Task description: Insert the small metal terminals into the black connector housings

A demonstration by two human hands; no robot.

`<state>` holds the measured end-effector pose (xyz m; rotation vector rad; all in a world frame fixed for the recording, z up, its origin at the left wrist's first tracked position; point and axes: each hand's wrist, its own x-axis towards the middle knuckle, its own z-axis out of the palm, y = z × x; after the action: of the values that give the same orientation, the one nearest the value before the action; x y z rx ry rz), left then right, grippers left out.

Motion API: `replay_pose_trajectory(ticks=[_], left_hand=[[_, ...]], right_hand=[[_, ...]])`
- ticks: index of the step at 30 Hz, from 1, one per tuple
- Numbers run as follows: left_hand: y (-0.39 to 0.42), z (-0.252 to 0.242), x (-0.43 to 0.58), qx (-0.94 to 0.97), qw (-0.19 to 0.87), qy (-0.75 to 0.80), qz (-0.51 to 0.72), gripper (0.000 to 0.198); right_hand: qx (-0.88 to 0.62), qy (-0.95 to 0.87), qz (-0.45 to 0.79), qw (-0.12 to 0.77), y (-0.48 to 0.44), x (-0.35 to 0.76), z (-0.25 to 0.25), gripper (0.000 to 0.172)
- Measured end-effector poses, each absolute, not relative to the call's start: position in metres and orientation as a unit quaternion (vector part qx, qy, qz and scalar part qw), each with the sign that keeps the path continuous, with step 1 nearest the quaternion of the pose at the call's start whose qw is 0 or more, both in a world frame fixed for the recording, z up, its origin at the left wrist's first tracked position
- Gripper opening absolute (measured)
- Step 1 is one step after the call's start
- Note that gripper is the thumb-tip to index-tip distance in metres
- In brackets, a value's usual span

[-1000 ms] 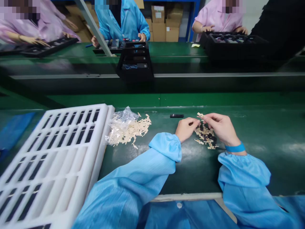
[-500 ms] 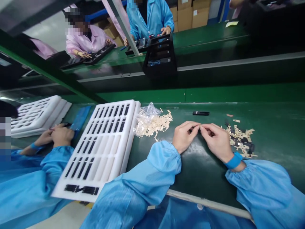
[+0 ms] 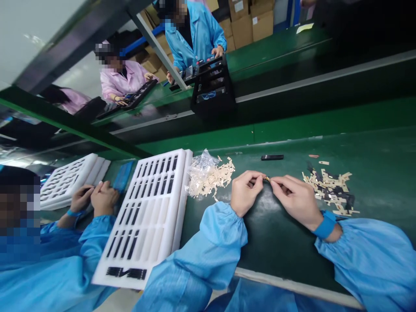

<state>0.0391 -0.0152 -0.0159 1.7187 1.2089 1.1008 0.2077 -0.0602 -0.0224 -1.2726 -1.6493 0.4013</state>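
Observation:
My left hand [image 3: 246, 190] and my right hand [image 3: 294, 197] are pinched around a small dark and yellowish part [image 3: 266, 178] between their fingertips, above the green table. The part is mostly hidden by the fingers. Behind my hands lies a short stack of black strips [image 3: 272, 157]. Left of my left hand is a heap of cream-coloured small pieces [image 3: 219, 177], with a clear plastic bag [image 3: 204, 161] on it. To the right of my right hand, cream and black pieces [image 3: 333, 188] are scattered.
A white foam tray [image 3: 147, 243] with black strips in its slots stands at the left. Beyond it are a co-worker's hands [image 3: 104, 198], a blue packet [image 3: 122, 175] and more white trays [image 3: 69, 180]. People sit across, behind a black box [image 3: 212, 102].
The view has tilted and shifted. My fingertips have parted slightly, and the small part now shows between them. The co-worker's hands at the left have moved apart a little.

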Motion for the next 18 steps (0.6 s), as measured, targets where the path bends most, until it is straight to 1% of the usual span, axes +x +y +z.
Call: replay_pose_trajectory(ticks=[2,3,5,7,9,10,11,13,14,16,18], left_hand=[[-0.005,-0.011,0.028,0.663,0.35,0.497,0.437,0.018],[0.001,-0.009,0.019,0.663,0.316,0.517,0.439,0.019],[0.014,-0.004,-0.003,0.684,0.196,0.562,0.422,0.023],[0.025,0.0,-0.026,0.707,0.074,0.603,0.361,0.026],[0.03,0.003,-0.04,0.718,0.008,0.625,0.305,0.017],[0.03,0.003,-0.042,0.723,-0.003,0.627,0.29,0.011],[0.029,0.003,-0.042,0.73,-0.004,0.621,0.286,0.012],[0.022,0.003,-0.032,0.751,0.033,0.584,0.305,0.02],[0.017,0.003,-0.024,0.764,0.075,0.555,0.321,0.021],[0.006,0.002,-0.008,0.778,0.215,0.486,0.337,0.02],[-0.002,0.0,0.007,0.762,0.375,0.421,0.319,0.025]], right_hand=[[-0.532,-0.661,0.178,0.498,-0.061,0.208,-0.022,0.012],[-0.536,-0.653,0.185,0.502,-0.061,0.208,-0.023,0.012],[-0.541,-0.643,0.195,0.506,-0.062,0.208,-0.024,0.011],[-0.542,-0.64,0.201,0.506,-0.062,0.207,-0.024,0.011],[-0.544,-0.639,0.204,0.504,-0.063,0.207,-0.024,0.012],[-0.545,-0.638,0.206,0.503,-0.063,0.207,-0.024,0.012],[-0.547,-0.638,0.207,0.502,-0.063,0.207,-0.024,0.012],[-0.548,-0.639,0.21,0.498,-0.063,0.207,-0.025,0.013],[-0.548,-0.64,0.213,0.495,-0.063,0.207,-0.025,0.012],[-0.545,-0.646,0.221,0.486,-0.065,0.208,-0.026,0.011],[-0.542,-0.653,0.225,0.478,-0.066,0.209,-0.027,0.011]])
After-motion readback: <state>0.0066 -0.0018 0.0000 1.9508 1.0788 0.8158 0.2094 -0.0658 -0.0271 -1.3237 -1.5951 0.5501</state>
